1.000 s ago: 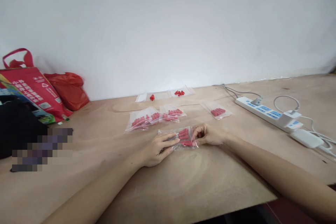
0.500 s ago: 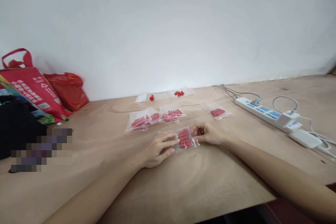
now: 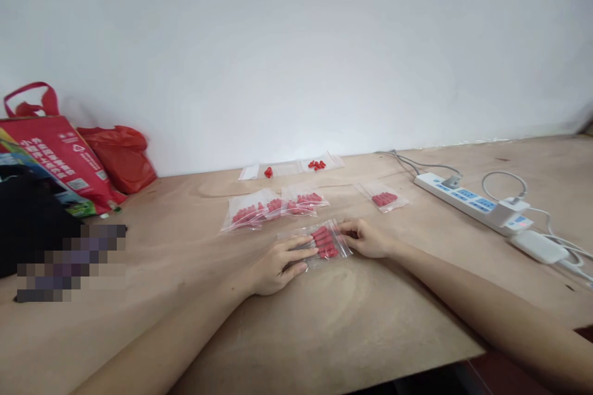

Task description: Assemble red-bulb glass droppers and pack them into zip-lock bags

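Observation:
A clear zip bag point(image 3: 325, 242) with several red pieces lies flat on the wooden table near its front. My left hand point(image 3: 278, 264) rests on the bag's left part, its fingers apart and the fingertips touching the red pieces. At the bag's right edge is my right hand point(image 3: 365, 238), with thumb and fingers bent together on the plastic. Beyond them several filled clear bags point(image 3: 250, 213) overlap in a row, and one more filled bag point(image 3: 384, 199) lies apart to the right.
Near the wall are clear bags point(image 3: 287, 168) with small red pieces point(image 3: 317, 165). A white power strip point(image 3: 472, 200) with cables and a white adapter point(image 3: 537, 245) lies right. A red printed bag point(image 3: 60, 157), a red plastic bag point(image 3: 123, 157) and a black item point(image 3: 34, 222) stand left.
The bag between my hands lies flatter, its right edge spread out. My right hand has shifted very slightly; my left hand stays almost in place.

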`<state>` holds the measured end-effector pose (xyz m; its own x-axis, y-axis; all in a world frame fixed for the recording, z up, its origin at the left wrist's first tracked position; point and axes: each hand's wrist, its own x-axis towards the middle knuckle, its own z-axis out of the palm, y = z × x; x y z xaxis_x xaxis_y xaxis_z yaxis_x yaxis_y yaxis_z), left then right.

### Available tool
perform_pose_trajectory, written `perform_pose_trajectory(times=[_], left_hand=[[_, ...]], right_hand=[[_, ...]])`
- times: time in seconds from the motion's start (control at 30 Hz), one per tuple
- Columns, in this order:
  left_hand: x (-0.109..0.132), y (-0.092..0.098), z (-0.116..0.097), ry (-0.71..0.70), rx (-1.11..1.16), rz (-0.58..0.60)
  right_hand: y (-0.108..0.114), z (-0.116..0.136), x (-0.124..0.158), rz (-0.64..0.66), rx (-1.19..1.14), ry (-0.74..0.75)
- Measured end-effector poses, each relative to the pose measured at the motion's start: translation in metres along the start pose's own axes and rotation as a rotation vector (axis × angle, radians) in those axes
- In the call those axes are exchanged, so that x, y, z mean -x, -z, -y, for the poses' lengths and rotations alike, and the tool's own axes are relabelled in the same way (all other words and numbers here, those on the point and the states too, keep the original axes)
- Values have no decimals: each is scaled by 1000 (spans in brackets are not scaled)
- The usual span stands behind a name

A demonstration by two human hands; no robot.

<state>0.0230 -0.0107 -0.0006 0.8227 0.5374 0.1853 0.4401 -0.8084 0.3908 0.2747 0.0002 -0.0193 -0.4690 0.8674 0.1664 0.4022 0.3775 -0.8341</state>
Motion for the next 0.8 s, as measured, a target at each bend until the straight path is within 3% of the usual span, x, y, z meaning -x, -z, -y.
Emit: perform_pose_trajectory(times=[0.17,0.23,0.4,0.53,0.67,0.8], left_hand=[[0,2,0,-33,-12,12],[0,3,0,-46,-21,26],[1,0,2,0,-112,-2],[0,-3,5,60,-151,-86],[-1,0,3,37,-53,3],[0,4,0,-16,-31,27]], right_hand=[[5,2,-1,-306,199,-40],[3,3,-1,-342,238,-37],[-4,2,0,-178,206,-70],[-4,-2,0,-227,171,-120],[-3,-6,-3,-286,212,-112],[-2,-7,-6,-143,139,-122]])
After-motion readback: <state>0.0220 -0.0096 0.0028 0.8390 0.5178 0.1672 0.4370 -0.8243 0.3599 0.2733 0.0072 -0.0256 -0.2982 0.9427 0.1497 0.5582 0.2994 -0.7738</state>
